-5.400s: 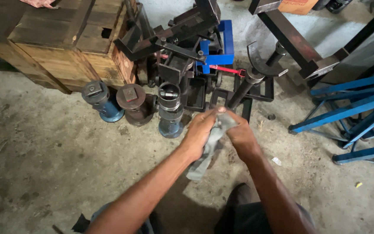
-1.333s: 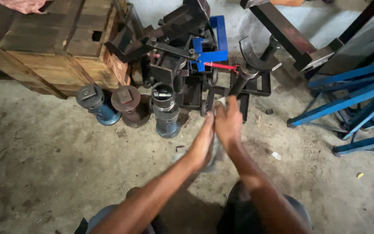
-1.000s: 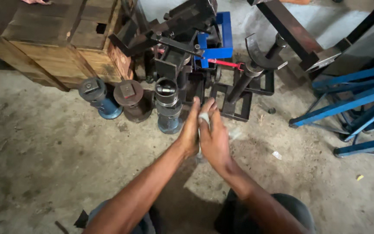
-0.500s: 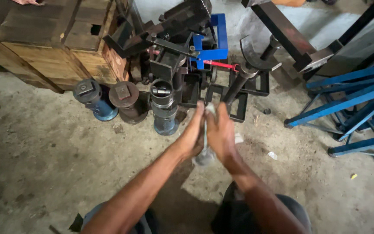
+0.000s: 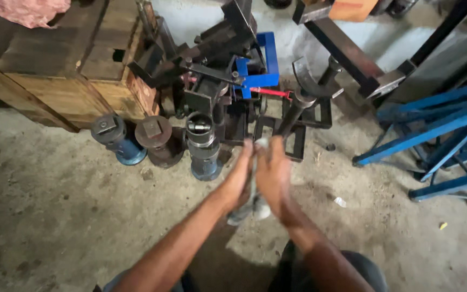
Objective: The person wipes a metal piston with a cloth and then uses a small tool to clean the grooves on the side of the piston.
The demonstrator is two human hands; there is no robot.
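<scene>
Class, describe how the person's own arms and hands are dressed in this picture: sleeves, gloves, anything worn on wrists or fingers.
Both forearms are bare, no sleeves in view. The left hand and right hand wear no gloves; no watch, band or ring shows.

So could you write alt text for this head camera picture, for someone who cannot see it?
Two bare hands, left hand and right hand, press a pale grey cloth between their palms above a dusty concrete floor. Just beyond stand three squat cylindrical metal jacks, a pile of dark steel brackets, a wooden crate and blue steel stands.
</scene>
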